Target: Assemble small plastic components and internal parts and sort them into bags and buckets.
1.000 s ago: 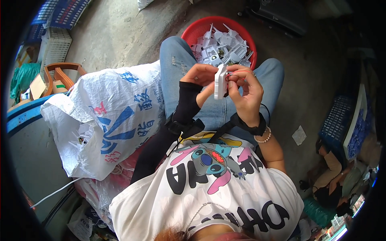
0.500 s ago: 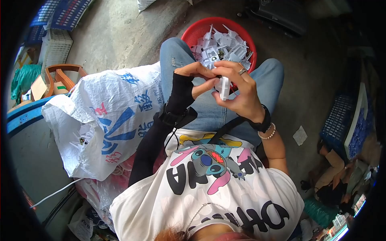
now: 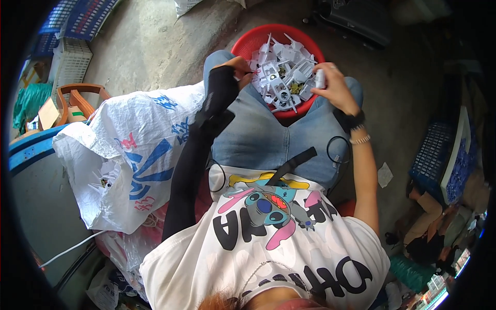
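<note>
A red plastic basket [image 3: 244, 45] holds a heap of white plastic housings [image 3: 289, 64], several with small round parts and prongs. At the basket's left rim my left hand [image 3: 238, 68], in a black fingerless sleeve, is closed in a pinch. What looks like a thin red wire [image 3: 256, 71] shows at its fingertips. Over the right rim, my right hand [image 3: 335, 89] grips a small white plastic piece [image 3: 320, 79] between thumb and fingers; its far side is hidden. The two hands are apart, with the heap between them.
A white woven sack [image 3: 150, 150] with white parts in its mouth lies by my left leg. Blue crates [image 3: 434, 150] stand at the right, a dark case [image 3: 354, 23] behind the basket. A blue-rimmed container [image 3: 31, 155] is at far left.
Both hands have moved apart from above my lap, where they held a white plastic piece together. The left went left, the right went right and forward with a white piece.
</note>
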Available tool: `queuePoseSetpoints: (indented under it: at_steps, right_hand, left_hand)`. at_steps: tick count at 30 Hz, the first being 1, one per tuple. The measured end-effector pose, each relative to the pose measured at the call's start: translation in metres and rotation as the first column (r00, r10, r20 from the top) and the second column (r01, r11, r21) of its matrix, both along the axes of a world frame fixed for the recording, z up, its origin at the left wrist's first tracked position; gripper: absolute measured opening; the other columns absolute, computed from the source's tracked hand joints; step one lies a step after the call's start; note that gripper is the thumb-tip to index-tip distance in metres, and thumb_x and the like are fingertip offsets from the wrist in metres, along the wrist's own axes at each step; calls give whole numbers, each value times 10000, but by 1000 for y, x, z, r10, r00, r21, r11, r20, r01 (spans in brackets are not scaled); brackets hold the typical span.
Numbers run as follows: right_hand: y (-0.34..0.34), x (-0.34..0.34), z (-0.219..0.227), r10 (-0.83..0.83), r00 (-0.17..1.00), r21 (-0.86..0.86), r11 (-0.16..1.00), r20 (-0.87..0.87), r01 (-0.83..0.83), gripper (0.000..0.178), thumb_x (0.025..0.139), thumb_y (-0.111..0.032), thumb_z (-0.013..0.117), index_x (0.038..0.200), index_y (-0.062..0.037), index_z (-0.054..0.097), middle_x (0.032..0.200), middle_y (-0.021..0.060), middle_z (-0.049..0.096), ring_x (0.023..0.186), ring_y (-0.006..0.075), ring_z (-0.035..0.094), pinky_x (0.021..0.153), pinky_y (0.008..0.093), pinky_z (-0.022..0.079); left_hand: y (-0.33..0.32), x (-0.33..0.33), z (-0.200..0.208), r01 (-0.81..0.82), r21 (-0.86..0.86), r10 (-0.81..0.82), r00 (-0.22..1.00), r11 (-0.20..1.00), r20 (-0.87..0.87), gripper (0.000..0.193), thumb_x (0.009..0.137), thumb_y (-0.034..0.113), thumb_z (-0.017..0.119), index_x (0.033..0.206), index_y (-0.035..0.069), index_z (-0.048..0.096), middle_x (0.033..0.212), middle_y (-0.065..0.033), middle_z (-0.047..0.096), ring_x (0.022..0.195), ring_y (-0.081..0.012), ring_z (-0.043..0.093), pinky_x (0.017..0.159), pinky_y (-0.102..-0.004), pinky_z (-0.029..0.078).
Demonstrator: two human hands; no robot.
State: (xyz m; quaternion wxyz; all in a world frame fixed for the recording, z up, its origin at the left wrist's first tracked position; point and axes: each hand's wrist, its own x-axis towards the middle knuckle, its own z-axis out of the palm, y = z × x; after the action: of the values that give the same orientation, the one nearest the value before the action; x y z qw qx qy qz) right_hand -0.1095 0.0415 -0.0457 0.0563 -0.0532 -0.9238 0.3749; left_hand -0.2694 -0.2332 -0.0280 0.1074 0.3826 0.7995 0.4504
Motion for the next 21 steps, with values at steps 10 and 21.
queuePoseSetpoints:
  at_steps: [10, 21]
  right_hand:
    - [-15, -59, -91, 214, 751, 423, 716, 625, -556, 594, 582, -162, 789, 1136, -125, 579, 1330, 105, 484, 1265, 301, 411, 1022, 510, 336]
    - [-9, -38, -14, 361, 922, 5, 931, 142, -365, 348, 803, -79, 646, 1136, 1, 582, 1113, 179, 617, 1040, 344, 582, 894, 375, 448]
  left_hand:
    - [42, -80, -114, -120, -329, -74, 849, 937, -523, 64, 712, 133, 573, 720, 90, 619, 686, -145, 611, 672, -359, 621, 553, -472, 484]
    - [-154, 95, 188, -274, 85, 286, 931, 958, -229, 240, 749, -2, 704, 960, 113, 714, 830, -43, 664, 740, -114, 601, 593, -263, 464]
